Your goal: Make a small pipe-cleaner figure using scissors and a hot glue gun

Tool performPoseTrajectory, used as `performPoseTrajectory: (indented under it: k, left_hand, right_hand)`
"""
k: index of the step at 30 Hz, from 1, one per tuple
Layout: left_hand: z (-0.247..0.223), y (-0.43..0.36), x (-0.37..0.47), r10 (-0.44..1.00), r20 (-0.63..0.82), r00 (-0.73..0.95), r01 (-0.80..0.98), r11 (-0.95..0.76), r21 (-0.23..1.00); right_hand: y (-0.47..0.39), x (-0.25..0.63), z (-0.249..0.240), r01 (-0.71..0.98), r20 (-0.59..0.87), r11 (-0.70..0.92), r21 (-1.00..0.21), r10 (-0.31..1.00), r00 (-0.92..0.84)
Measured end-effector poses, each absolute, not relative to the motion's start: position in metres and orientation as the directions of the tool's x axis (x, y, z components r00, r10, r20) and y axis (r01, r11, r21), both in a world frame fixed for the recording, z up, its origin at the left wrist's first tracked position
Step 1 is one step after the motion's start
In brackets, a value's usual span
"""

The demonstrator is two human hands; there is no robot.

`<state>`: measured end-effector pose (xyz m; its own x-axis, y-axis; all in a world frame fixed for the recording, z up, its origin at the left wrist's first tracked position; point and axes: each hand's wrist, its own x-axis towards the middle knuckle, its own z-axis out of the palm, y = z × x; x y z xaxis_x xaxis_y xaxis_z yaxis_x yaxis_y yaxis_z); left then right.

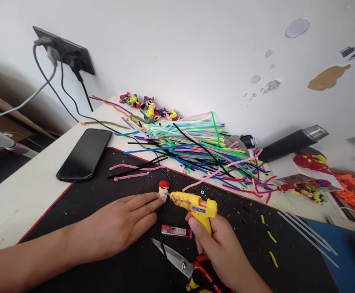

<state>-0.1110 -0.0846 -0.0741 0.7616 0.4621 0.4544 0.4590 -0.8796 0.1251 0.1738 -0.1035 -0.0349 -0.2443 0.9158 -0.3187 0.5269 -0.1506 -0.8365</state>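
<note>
My right hand (223, 240) is wrapped around the handle of a yellow hot glue gun (192, 205). Its nozzle points left and meets, or nearly meets, a small white figure with a red top (164, 189). From the left, my left hand (125, 224) reaches in with its fingertips gripping the figure at the black mat (82, 228); the far side of that grip is hidden. Just below the nozzle lies a pink lighter (176, 231). Scissors (180, 262) with red handles lie nearer to me, partly covered by my right hand and forearm.
A pile of coloured pipe cleaners (192, 142) spreads behind the mat, near finished pipe-cleaner figures (149, 108). A phone (86, 154) lies left; a dark flask (293, 142) and clear glue sticks (310, 236) are right. A black cord (162, 232) crosses the mat.
</note>
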Motion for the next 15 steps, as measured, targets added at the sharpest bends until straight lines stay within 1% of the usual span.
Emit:
performPoseTrajectory:
  k: [8,15]
  left_hand:
    - [-0.0749,-0.0838,-0.1102,0.476,0.455,0.752,0.458,-0.875,0.158]
    - [-0.0720,-0.0833,-0.1084,0.478,0.450,0.754,0.460,-0.874,0.157]
  right_hand:
    - [-0.1039,0.1664,-0.0344,0.643,-0.212,-0.006,-0.766,0.946,-0.244]
    - [-0.1022,0.1634,-0.0340,0.681,-0.197,0.032,-0.731,0.947,-0.256]
